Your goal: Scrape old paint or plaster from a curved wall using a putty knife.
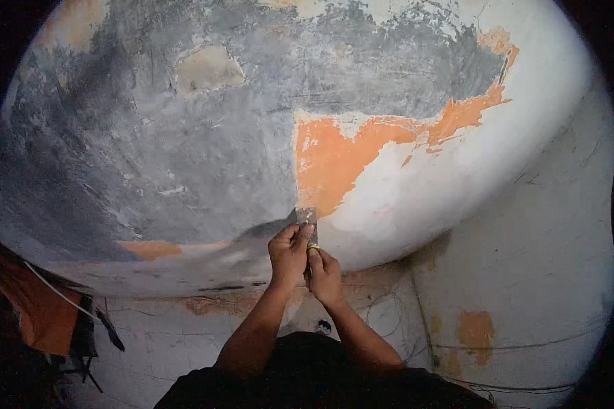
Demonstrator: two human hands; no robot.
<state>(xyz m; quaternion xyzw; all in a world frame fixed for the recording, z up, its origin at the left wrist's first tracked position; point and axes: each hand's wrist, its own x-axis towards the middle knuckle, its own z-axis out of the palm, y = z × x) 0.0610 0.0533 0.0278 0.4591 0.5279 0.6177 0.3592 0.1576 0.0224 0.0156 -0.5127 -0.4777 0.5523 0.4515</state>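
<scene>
My right hand [326, 276] is closed around the handle of a flat metal scraper [314, 232], which has a yellow edge at the handle. With thumb and fingers, my left hand [289, 253] presses on the scraper's blade, just above the right hand. The blade's tip meets the wall surface [225, 168] at the lower left corner of an orange patch [327, 158]. Grey, scuffed coating lies to the left of and above that patch, and white coating [404, 189] lies to its right. The blade bears pale flakes.
A second, dull white wall [522, 255] with ochre stains stands at the right, with cables along its lower part. At the lower left hangs an orange-brown cloth [51, 317] beside a thin pale rod or cable. A tan patch [210, 70] shows in the upper grey coating.
</scene>
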